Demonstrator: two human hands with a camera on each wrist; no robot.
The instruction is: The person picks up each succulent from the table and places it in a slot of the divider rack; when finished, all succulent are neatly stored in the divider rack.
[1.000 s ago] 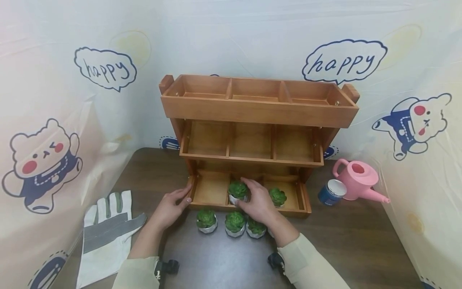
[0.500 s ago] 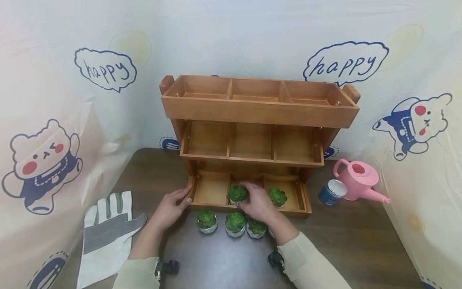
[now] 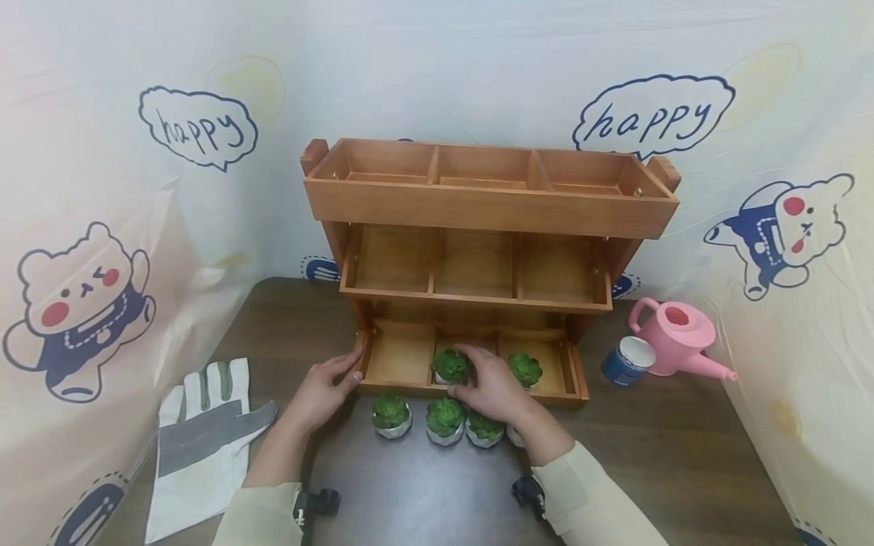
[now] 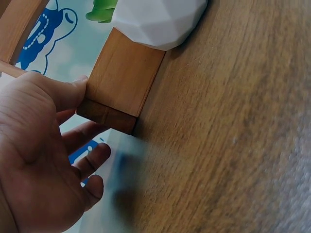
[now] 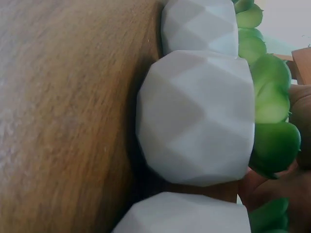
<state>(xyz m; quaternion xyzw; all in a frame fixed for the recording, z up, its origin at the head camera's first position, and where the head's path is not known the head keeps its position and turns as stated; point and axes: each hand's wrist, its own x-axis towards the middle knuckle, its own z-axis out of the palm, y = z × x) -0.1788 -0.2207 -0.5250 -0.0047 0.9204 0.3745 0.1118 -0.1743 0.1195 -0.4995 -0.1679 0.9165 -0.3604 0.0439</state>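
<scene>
A three-tier wooden plant stand has three compartments on each tier. My right hand holds a potted succulent in the bottom tier's middle compartment, thumb at the front and fingers on its right side. Another succulent sits in the compartment to the right. At the bottom tier's left end, my left hand grips the corner; in the left wrist view its thumb lies on the wooden end. White faceted pots fill the right wrist view, partly hiding the right hand.
In front of the stand, several potted succulents line up on the dark table. A work glove lies at left. To the right stand a blue can and a pink watering can.
The held succulent has sunk slightly lower into the middle compartment. My right wrist has shifted a little to the right, uncovering part of another pot. The left hand keeps its place.
</scene>
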